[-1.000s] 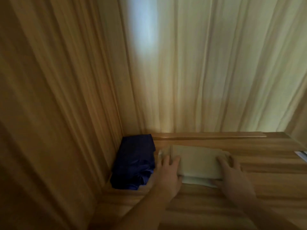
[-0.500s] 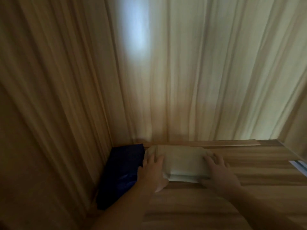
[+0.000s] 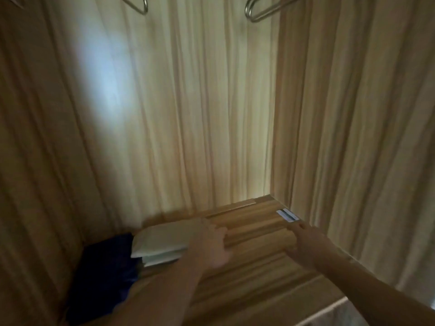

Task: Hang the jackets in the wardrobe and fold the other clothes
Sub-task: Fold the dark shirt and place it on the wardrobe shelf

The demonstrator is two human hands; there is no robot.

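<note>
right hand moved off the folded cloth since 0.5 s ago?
Yes. The right hand left the pale folded cloth, now rightward over the shelf, near the wardrobe's right wall.

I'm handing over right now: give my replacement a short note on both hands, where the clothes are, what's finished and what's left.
Left hand: open, fingers resting on the right end of the folded pale beige garment, gripping nothing.
Right hand: open, empty, flat on the wooden wardrobe shelf near its right wall.
The beige garment lies on the shelf beside the dark blue folded garment in the left corner.
Done: both pieces are folded and shelved.
Left: metal hangers above look bare; no jackets in view.
</note>
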